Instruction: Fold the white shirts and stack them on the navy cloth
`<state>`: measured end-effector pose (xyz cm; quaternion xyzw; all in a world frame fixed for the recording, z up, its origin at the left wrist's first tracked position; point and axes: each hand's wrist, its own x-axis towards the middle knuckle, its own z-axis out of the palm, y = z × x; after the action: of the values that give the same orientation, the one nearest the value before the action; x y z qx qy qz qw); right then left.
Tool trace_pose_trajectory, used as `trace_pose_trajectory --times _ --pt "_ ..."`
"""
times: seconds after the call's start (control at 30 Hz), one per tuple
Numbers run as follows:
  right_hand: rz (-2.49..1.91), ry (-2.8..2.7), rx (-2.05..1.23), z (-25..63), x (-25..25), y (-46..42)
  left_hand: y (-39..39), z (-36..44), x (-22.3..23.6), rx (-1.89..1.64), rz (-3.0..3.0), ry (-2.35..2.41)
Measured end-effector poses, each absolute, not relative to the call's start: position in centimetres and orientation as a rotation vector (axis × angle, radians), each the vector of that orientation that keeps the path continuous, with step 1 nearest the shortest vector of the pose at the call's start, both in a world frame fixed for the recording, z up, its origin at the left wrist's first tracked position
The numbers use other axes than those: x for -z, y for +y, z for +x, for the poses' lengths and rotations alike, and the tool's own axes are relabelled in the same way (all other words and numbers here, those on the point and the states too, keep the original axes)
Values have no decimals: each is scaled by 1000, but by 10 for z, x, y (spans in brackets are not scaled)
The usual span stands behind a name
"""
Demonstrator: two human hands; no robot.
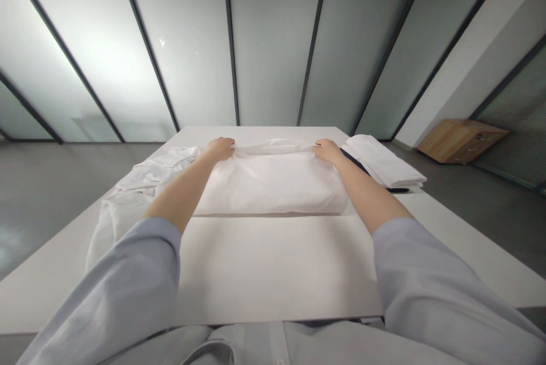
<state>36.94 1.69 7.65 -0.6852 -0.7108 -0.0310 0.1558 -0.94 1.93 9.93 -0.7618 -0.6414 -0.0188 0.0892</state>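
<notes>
A white folded cloth bundle (pixel 268 180) lies in the middle of the white table (pixel 464 251), its far edge gathered up. My left hand (pixel 219 149) pinches that far edge at its left end, and my right hand (pixel 327 152) pinches it at the right end. Loose, crumpled white fabric (pixel 145 186) spreads out to the left, beside my left forearm. To the right of my right hand sits a neatly folded white stack (pixel 379 161). Both my forearms come in from pale blue sleeves.
A thin black object (pixel 397 190) lies by the folded stack, with a dark strip (pixel 353 161) under its edge. A low wooden cabinet (pixel 460 140) stands on the grey floor at right. Frosted glass panels with dark frames rise behind the table.
</notes>
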Motion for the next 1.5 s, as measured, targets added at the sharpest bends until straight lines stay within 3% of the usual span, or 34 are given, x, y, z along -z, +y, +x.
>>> trace_pose_trajectory --times 0.4,0.53,0.7,0.83,1.1,1.3,1.5 --pt "-2206 -1773 246 344 -29 28 6 23 -40 616 -1957 -1890" --pt "-2014 -1990 222 318 -29 12 -3 34 -28 374 -2216 -1869" --pt "-1873 -2376 -96 280 -16 -16 -8 50 -3 -18 -2423 -2041" --pt "-2056 -2397 -297 276 8 -30 -10 33 10 -31 -2331 -2180" --pt "-2082 -2332 -259 290 22 -32 -15 -25 5 -25 -2053 -2402" --pt "-2068 -2338 -253 287 22 -33 -40 18 4 111 -2337 -1945" --pt "-2085 -2361 -337 292 13 -20 -54 58 10 -59 -2476 -2103"
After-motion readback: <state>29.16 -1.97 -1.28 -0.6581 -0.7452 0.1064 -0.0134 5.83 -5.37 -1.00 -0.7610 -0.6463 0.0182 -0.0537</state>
